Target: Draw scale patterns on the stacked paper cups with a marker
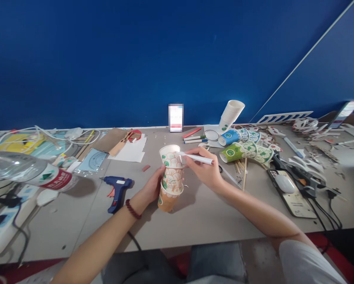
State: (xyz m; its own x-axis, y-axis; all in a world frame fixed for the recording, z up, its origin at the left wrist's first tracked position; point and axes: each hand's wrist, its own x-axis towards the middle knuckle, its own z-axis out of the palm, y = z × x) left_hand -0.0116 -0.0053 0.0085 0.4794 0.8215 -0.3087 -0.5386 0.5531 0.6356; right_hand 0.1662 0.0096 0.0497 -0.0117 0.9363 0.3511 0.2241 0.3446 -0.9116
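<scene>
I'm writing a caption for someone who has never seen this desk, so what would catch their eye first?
Probably the tower of paper cups at the centre, steadied by the left hand while the right hand holds a marker against its upper part. Next, the big blue wall behind the desk, and the blue glue gun lying left of the cups.

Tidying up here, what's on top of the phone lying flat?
A white computer mouse rests on the phone; the patch beneath it is covered, so not visible.

Right hand (pixel 205 165) holds marker (pixel 199 158) against cup stack (pixel 172 173).
</scene>
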